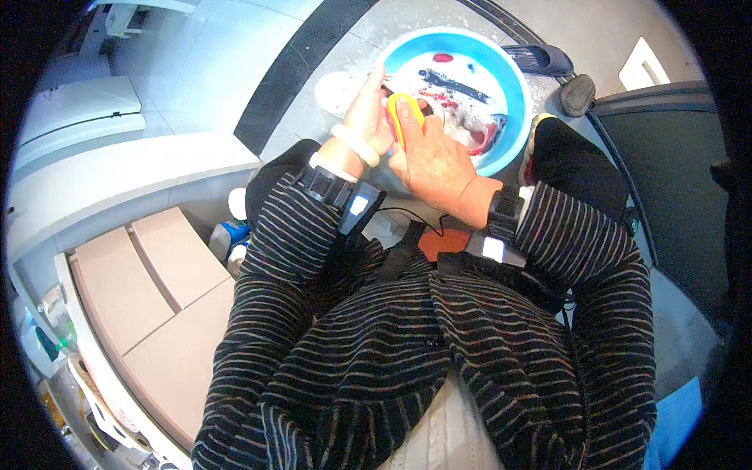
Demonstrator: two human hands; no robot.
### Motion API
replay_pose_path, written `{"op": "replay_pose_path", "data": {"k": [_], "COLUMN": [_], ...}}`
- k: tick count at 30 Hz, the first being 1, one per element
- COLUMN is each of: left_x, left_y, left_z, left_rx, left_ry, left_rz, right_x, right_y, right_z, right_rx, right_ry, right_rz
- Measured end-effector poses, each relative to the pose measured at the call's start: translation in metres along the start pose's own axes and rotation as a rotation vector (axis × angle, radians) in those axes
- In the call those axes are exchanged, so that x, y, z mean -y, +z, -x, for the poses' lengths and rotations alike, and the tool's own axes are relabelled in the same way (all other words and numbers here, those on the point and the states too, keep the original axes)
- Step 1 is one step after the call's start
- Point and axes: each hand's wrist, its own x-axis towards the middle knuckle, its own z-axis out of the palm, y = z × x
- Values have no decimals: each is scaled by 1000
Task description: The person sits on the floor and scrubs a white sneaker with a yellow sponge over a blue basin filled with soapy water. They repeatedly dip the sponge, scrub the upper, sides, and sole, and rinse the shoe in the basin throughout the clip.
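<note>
A light blue plastic basin holds sudsy water, with a dark strip and red and white items, possibly shoes, partly under the foam. My right hand grips a yellow oval tool, probably a scrubbing brush, over the basin's near left rim. My left hand is beside it, palm turned towards the tool and fingers pointing up. Between the hands is a partly hidden item with dark and reddish parts; whether the left fingers close on it is unclear. A white object lies left of the basin, partly behind my left hand.
A dark slipper lies beyond the basin's right rim, near a dark rounded object. A large dark grey panel is at right. At left are a white ledge, a beige slatted surface and bottles.
</note>
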Motion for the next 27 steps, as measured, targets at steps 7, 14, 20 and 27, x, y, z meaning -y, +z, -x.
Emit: {"op": "replay_pose_path", "data": {"k": [7,14,20,27], "left_x": [0,-2,10,4], "left_y": [8,6,4,5], "left_z": [4,4,0,-2], "left_rx": [-146,-121,-39,-142], "left_ry": [46,48,80,113], "left_rz": [-43,65,66,66], "right_x": [-46,-30,-15,-23], "right_y": [25,-29,-14,-5], "right_z": [-39,-24,-14,-17], "right_rx": [-57,-114,-100,-121], "right_ry": [66,-149,-77,-75], "right_rz": [-54,-255,119,3]}}
